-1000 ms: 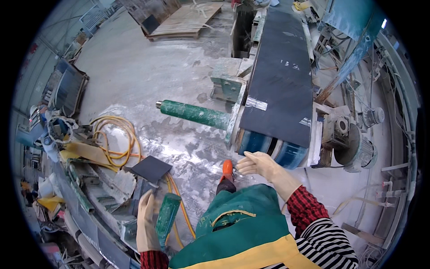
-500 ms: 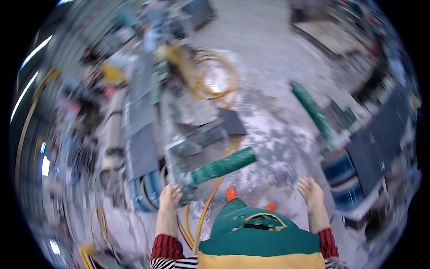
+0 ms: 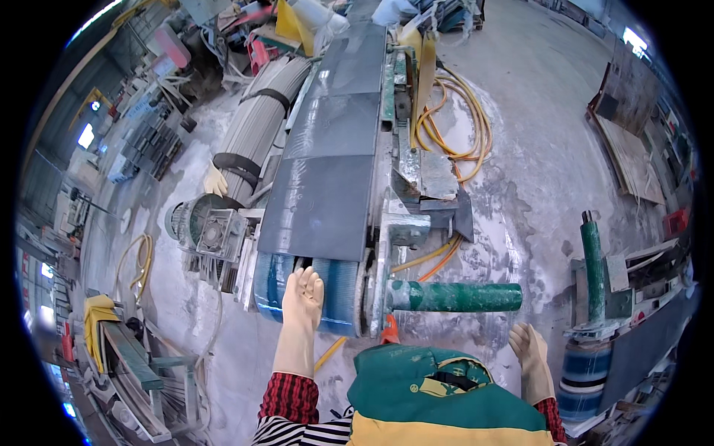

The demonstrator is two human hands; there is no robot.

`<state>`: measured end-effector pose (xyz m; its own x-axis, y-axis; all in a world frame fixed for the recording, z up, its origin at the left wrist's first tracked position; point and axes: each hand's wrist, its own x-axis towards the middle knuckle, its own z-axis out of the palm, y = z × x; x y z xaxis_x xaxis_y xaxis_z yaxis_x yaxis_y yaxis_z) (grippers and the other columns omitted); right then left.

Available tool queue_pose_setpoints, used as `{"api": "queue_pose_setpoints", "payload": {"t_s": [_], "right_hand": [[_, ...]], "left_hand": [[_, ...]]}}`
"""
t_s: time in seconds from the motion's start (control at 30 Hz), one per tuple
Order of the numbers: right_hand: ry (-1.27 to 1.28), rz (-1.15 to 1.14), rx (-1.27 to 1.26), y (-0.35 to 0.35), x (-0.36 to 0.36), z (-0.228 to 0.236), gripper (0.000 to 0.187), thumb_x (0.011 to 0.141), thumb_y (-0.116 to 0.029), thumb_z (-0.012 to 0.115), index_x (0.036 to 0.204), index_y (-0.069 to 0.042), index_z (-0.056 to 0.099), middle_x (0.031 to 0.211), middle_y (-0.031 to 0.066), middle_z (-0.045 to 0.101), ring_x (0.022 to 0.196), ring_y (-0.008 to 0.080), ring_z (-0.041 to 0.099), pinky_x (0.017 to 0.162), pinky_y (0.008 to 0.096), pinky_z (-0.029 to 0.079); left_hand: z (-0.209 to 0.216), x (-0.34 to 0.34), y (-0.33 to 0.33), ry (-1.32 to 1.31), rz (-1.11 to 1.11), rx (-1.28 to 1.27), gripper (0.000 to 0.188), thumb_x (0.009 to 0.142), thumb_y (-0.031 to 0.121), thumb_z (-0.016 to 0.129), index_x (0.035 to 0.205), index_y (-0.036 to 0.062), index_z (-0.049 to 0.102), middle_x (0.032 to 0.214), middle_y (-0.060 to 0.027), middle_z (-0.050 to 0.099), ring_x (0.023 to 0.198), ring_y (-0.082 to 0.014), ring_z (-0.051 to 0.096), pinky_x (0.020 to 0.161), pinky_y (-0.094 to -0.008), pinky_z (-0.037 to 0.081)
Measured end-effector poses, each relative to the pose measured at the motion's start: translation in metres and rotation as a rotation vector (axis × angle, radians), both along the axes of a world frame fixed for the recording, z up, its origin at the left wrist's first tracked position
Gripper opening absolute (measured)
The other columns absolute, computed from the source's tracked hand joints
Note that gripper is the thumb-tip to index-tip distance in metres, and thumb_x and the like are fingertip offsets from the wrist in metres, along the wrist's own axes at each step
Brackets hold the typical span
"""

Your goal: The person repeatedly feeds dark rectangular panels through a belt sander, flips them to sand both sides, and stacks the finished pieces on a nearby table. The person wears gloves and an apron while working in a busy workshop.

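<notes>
At the near end of the conveyor, nearest dark slab [image 3: 320,204] lies flat, last in a row, its near edge just short of where the blue belt [image 3: 338,290] curves down. Person's left hand [image 3: 303,301], pale-gloved, is up in front of that edge, fingers together and loosely bent, nothing in it; contact with the belt hard to say. Right hand [image 3: 529,353], same glove, is off to the other side, fingers half spread, no object visible in it. It sits near the free end of the green roller [image 3: 461,296], apart from it, with a second conveyor's blue drum [image 3: 587,368] further right.

Handling, judged by look: slab seems thin, broad, rigid, probably stone or ceramic, so heavy for its thickness and likely brittle at corners. Won't flex; a knock against the metal frame [image 3: 379,253] could chip it. Top looks smooth with shiny streaks, maybe damp, so slippery; gloves should help some.

Best hold: both hands, one per side edge, fingers under, thumbs on top, spread evenly so it stays level. Near edge looks easiest to get fingers beneath, where the belt drops away. Single-corner grip looks risky.
</notes>
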<state>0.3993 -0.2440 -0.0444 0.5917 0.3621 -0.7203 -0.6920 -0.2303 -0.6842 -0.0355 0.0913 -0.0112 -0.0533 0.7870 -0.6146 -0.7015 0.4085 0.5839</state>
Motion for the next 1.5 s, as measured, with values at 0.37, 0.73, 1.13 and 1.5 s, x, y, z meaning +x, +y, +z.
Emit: {"api": "queue_pose_setpoints", "payload": {"t_s": [0.37, 0.73, 1.13, 1.5], "right_hand": [[-0.006, 0.183, -0.096, 0.092, -0.042, 0.007, 0.04, 0.101, -0.025, 0.056, 0.129, 0.004, 0.057, 0.122, 0.019, 0.067, 0.105, 0.0318, 0.068, 0.093, 0.0405, 0.057], [0.054, 0.162, -0.179, 0.075, -0.002, -0.037, 0.038, 0.101, -0.027, 0.058, 0.124, 0.003, 0.059, 0.111, 0.018, 0.071, 0.091, 0.0291, 0.071, 0.085, 0.0399, 0.058], [-0.04, 0.098, -0.169, 0.077, -0.018, -0.006, 0.035, 0.1, -0.025, 0.059, 0.122, 0.002, 0.06, 0.108, 0.0174, 0.071, 0.091, 0.0263, 0.071, 0.082, 0.0351, 0.058], [-0.053, 0.159, -0.121, 0.099, -0.023, 0.008, 0.031, 0.099, -0.024, 0.061, 0.119, 0.0, 0.062, 0.106, 0.0145, 0.072, 0.088, 0.0227, 0.071, 0.08, 0.0326, 0.058]], "left_hand": [[0.008, 0.004, 0.066, -0.252, -0.006, -0.292, 0.019, 0.102, 0.026, 0.058, 0.091, 0.01, 0.057, 0.081, -0.0032, 0.07, 0.063, -0.0088, 0.065, 0.053, -0.0211, 0.059], [-0.007, -0.002, 0.063, -0.156, -0.011, -0.334, 0.016, 0.1, 0.023, 0.063, 0.091, 0.0126, 0.056, 0.073, 0.0006, 0.06, 0.055, -0.0077, 0.055, 0.048, -0.0232, 0.047], [0.058, -0.002, 0.084, 0.494, -0.296, 0.531, 0.043, 0.106, 0.033, 0.049, 0.075, 0.0049, 0.057, 0.057, -0.0072, 0.058, 0.043, -0.016, 0.053, 0.043, -0.0298, 0.05], [0.059, 0.0, 0.083, 0.486, -0.215, 0.576, 0.036, 0.107, 0.032, 0.049, 0.082, 0.0055, 0.054, 0.059, -0.0046, 0.055, 0.044, -0.0144, 0.053, 0.041, -0.0292, 0.049]]}}
